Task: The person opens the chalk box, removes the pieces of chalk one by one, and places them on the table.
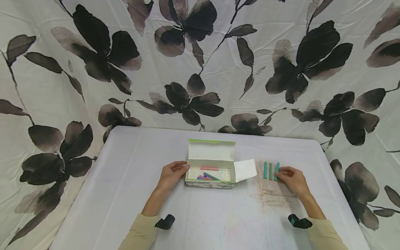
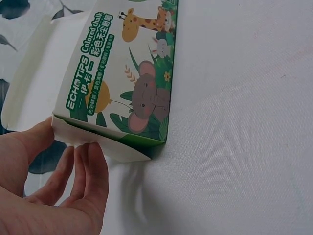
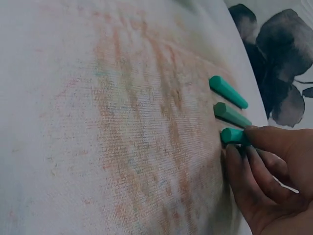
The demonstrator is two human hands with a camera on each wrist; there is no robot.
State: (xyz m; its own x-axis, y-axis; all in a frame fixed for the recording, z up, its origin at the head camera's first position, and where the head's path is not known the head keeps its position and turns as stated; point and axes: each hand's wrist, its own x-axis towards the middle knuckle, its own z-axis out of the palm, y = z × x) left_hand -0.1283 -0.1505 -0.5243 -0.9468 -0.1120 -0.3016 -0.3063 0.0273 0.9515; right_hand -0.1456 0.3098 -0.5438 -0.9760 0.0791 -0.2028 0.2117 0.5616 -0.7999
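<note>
An open chalk box with animal print sits mid-table, several coloured chalk sticks inside. My left hand holds its left end, thumb and fingers on the side flap. Three green chalk sticks lie side by side right of the box: the first, the second and the third. My right hand pinches the third stick with its fingertips as it lies on the cloth.
The white table cloth bears a faded orange-brown stain left of the green sticks. The box lid stands up and a side flap sticks out right. A flower-print sheet hangs behind the table.
</note>
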